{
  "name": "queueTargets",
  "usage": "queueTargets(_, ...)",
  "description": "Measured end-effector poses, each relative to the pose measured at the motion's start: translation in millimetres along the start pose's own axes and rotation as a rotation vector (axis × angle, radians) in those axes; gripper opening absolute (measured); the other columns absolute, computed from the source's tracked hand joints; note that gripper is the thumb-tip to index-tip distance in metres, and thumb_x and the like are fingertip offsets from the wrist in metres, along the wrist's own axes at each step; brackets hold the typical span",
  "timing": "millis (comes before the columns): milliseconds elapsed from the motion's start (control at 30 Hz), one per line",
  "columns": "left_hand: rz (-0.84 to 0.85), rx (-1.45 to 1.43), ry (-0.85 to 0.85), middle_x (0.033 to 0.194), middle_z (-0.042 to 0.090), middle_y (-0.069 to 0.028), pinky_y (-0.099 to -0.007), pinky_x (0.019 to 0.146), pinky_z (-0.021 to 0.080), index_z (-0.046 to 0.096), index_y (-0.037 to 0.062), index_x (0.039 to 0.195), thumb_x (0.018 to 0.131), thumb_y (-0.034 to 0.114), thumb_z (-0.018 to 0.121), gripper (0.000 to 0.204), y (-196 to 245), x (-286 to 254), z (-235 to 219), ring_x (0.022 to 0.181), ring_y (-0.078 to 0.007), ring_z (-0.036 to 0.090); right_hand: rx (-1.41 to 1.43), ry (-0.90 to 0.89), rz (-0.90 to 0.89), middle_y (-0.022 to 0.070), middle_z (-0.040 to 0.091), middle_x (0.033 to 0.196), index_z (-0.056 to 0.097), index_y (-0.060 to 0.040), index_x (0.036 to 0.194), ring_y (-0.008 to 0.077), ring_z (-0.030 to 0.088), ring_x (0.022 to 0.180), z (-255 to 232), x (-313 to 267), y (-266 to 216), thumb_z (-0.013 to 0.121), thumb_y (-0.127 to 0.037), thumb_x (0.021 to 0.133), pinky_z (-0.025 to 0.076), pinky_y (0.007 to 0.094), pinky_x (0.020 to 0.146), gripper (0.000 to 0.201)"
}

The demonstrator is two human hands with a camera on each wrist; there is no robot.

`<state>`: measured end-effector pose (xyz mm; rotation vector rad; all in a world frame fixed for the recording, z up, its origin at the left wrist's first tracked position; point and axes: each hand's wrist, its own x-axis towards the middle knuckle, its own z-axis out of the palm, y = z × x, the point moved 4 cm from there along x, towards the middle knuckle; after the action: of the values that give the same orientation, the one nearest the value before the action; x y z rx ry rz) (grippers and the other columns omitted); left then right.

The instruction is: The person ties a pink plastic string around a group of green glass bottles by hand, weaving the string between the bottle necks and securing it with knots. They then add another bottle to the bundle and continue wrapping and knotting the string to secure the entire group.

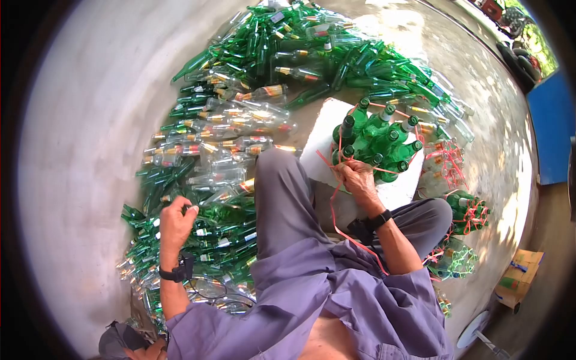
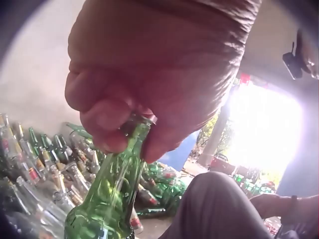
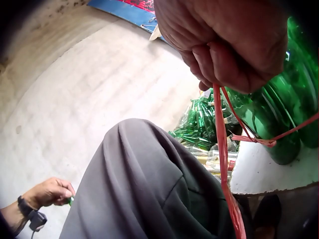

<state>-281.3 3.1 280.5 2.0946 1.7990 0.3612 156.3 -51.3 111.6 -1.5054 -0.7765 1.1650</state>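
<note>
My left hand (image 1: pixel 176 222), over the pile at the left, grips a green glass bottle (image 2: pixel 109 196) by the top of its neck, as the left wrist view shows. The bottle hangs below the curled fingers. In my right hand (image 1: pixel 358 180) the fingers are curled round a red plastic string (image 3: pixel 221 139), with a long tail hanging down across my lap. This string loops around several green bottles (image 1: pixel 379 138) that stand upright, close together, on a white block (image 1: pixel 318 135). The right hand is at the near side of that group.
Loose green and clear bottles (image 1: pixel 240 114) lie piled along the left and far side. To the right are string-tied bundles (image 1: pixel 471 213) of bottles and a cardboard box (image 1: pixel 521 273). My bent knee (image 1: pixel 279 180) rises between the pile and the block.
</note>
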Motion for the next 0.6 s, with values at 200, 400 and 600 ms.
queueTargets(200,0.161,-0.217,0.107,0.064,0.054,-0.0009,-0.0279,0.054,0.038,0.063,0.0017,0.096,0.088,0.01,0.07,0.014,106.1,28.6,-51.5,0.06,-0.0076,0.046,-0.082,-0.043,-0.028,-0.0024,0.053,0.058,0.073,0.0021,0.08,0.0063,0.046,0.056,-4.3,4.2,5.1,0.063,-0.016,0.089,0.038,0.0278,0.052,0.022)
queueTargets(400,0.43,-0.26,0.336,0.078,0.058,0.0032,-0.0226,0.059,0.038,0.064,0.0016,0.101,0.094,0.013,0.068,0.014,215.6,49.8,-87.1,0.069,-0.0047,0.047,-0.069,-0.024,-0.029,-0.0037,0.05,0.057,0.072,0.0026,0.082,0.0065,0.045,0.055,-2.6,0.9,2.7,0.061,-0.017,0.089,0.038,0.0281,0.052,0.024)
queueTargets(600,0.608,-0.504,0.248,0.08,0.053,0.006,-0.0178,0.063,0.034,0.062,0.0001,0.1,0.094,0.01,0.068,0.013,299.4,71.9,-87.9,0.071,-0.0018,0.045,-0.091,-0.003,-0.1,-0.0011,0.05,0.057,0.071,0.0038,0.085,0.0087,0.046,0.056,-2.0,0.9,2.1,0.061,-0.019,0.089,0.04,0.0307,0.054,0.026)
